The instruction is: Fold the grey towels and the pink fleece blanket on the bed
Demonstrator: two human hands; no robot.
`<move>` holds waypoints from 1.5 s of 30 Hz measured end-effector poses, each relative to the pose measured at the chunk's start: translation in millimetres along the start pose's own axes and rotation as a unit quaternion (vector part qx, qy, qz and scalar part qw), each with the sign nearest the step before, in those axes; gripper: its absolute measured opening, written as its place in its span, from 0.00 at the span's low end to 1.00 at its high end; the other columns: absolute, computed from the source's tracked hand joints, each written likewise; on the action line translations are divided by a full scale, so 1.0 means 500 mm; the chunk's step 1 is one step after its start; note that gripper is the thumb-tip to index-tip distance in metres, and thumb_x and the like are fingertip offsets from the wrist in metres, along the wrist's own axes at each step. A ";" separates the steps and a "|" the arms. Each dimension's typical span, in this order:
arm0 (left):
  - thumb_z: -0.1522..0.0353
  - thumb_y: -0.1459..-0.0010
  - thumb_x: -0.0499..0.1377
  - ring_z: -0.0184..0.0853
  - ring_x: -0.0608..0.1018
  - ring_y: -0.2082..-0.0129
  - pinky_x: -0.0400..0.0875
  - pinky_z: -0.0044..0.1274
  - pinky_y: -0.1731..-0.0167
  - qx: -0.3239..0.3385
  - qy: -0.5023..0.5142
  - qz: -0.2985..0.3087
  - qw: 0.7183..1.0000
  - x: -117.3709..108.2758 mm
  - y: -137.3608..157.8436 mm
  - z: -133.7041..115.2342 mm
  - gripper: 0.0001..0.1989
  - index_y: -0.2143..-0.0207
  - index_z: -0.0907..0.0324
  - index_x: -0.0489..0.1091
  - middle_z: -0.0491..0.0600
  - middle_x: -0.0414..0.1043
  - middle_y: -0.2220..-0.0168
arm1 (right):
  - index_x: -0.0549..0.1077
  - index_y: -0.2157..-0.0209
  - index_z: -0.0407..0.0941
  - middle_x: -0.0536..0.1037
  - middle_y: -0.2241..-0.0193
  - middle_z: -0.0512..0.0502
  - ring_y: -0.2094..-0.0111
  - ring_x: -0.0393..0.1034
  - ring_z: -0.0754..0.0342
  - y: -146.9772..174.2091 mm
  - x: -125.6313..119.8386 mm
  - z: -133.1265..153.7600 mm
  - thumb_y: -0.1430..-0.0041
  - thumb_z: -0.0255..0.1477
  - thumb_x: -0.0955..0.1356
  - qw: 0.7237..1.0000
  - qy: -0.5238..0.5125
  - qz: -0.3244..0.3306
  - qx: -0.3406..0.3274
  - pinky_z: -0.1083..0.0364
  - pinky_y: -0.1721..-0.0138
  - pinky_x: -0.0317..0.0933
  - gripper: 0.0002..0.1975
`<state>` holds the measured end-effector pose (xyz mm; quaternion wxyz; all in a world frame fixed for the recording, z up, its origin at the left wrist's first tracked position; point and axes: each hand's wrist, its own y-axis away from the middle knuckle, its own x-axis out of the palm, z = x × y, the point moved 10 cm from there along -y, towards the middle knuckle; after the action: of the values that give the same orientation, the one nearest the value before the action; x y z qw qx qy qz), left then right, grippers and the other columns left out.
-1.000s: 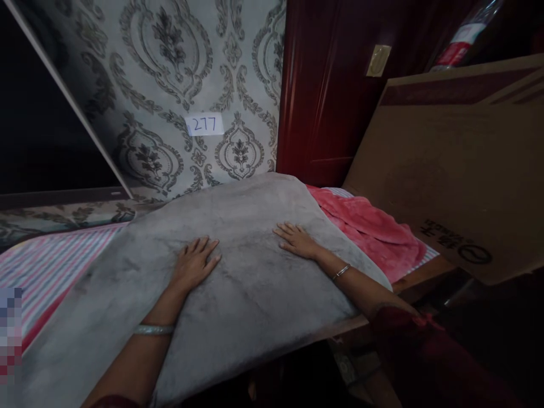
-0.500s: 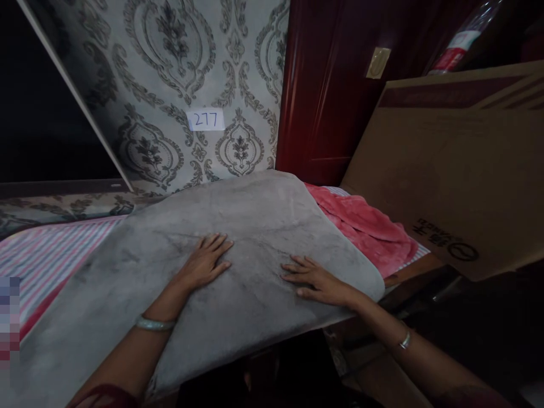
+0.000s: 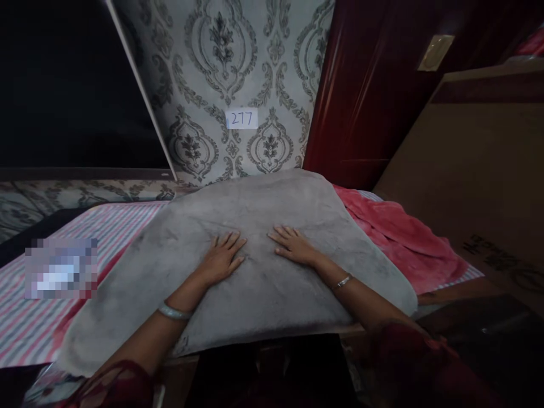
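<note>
A grey plush blanket [image 3: 272,300] lies spread over the table before me, its surface lightly creased near the middle. Flat on it, left of centre, rests my left hand [image 3: 221,258] with the fingers spread. My right hand [image 3: 294,245] presses on the blanket a short way to the right, fingers apart and pointing left. Neither hand grips anything. From under the blanket's right edge comes a bunched pink-red fleece blanket [image 3: 408,238]. A striped cloth [image 3: 114,226] lies beneath it all and shows at the left.
A large dark screen [image 3: 76,85] stands at the back left. On the right is a big cardboard box [image 3: 476,164], beside a dark red door [image 3: 361,102]. A paper label [image 3: 242,118] reading 277 is on the patterned wall. A blurred-out item [image 3: 62,269] sits on the striped cloth.
My right hand has slid inward and away from me across the grey blanket, closer to my left hand. My left hand stays flat near the same spot. The view has turned left.
</note>
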<state>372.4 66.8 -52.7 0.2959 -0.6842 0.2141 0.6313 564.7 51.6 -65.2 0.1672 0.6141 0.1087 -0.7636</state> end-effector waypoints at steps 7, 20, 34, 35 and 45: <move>0.55 0.32 0.47 0.52 0.50 0.28 0.47 0.54 0.35 -0.131 -0.035 0.023 0.991 -0.007 0.155 0.105 0.30 0.30 0.47 0.54 0.49 0.48 0.27 | 0.51 0.29 0.57 0.42 0.27 0.48 0.27 0.28 0.37 0.183 0.046 0.199 0.35 0.53 0.64 0.978 -0.072 0.104 -0.164 0.30 0.32 0.27 0.38; 0.53 0.32 0.45 0.59 0.51 0.29 0.52 0.54 0.37 -0.397 -0.077 0.063 0.912 -0.066 0.395 0.191 0.33 0.29 0.55 0.54 0.55 0.48 0.27 | 0.51 0.28 0.49 0.48 0.28 0.40 0.28 0.38 0.39 0.029 0.006 0.184 0.29 0.47 0.58 0.988 -0.109 -0.021 -0.108 0.35 0.31 0.41 0.34; 0.59 0.33 0.48 0.48 0.55 0.29 0.51 0.46 0.33 -0.256 0.002 0.013 0.967 -0.100 0.227 0.152 0.29 0.32 0.57 0.59 0.58 0.51 0.28 | 0.67 0.35 0.49 0.66 0.35 0.44 0.32 0.55 0.46 0.052 0.033 0.366 0.29 0.51 0.55 0.921 -0.256 0.076 -0.284 0.44 0.31 0.47 0.32; 0.59 0.33 0.49 0.47 0.52 0.28 0.49 0.46 0.32 -0.225 0.021 0.018 0.974 -0.092 0.180 0.139 0.29 0.31 0.56 0.56 0.57 0.48 0.27 | 0.68 0.36 0.47 0.68 0.36 0.42 0.33 0.58 0.46 0.023 0.017 0.333 0.29 0.50 0.54 0.936 -0.245 0.031 -0.250 0.44 0.32 0.49 0.32; 0.50 0.32 0.44 0.56 0.49 0.28 0.42 0.55 0.35 -0.301 0.012 0.031 0.953 -0.027 0.100 0.242 0.34 0.30 0.54 0.54 0.56 0.47 0.27 | 0.53 0.29 0.54 0.48 0.28 0.44 0.28 0.40 0.39 -0.068 0.079 0.135 0.29 0.48 0.55 0.994 0.038 -0.076 -0.068 0.30 0.32 0.40 0.32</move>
<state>248.3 110.9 -49.5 0.0541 -0.7420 0.0381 0.6671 483.4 53.0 -90.3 0.1459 0.6195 0.2134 -0.7412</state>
